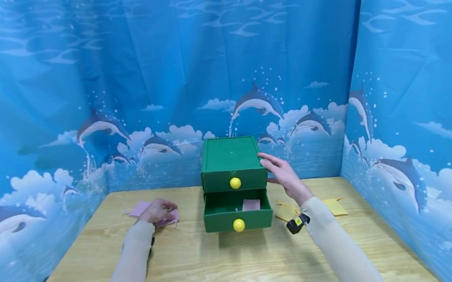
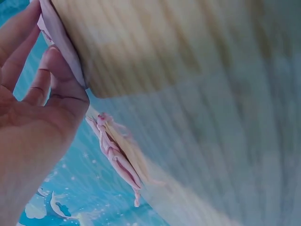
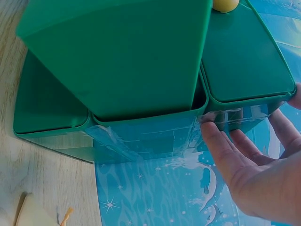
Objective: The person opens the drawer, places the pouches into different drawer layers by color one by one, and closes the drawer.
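On the wooden table stands a green drawer cabinet [image 1: 231,153] with round yellow knobs. Its middle drawer [image 1: 221,222] is pulled out, and a small pink pouch [image 1: 251,205] lies inside. My left hand [image 1: 157,211] is at the left over another pink drawstring pouch [image 1: 168,220]; in the left wrist view its thumb and fingers pinch that pouch's edge. A further pink pouch [image 1: 139,208] lies just behind this hand. My right hand [image 1: 286,176] rests against the cabinet's right side near the top, fingers extended, as the right wrist view also shows.
Two yellow pouches, a nearer one [image 1: 286,211] partly behind the right wrist and a farther one [image 1: 336,206], lie right of the cabinet. A blue dolphin-print curtain [image 1: 154,75] encloses the table's back and sides. The open drawer juts out over the table [image 1: 206,274].
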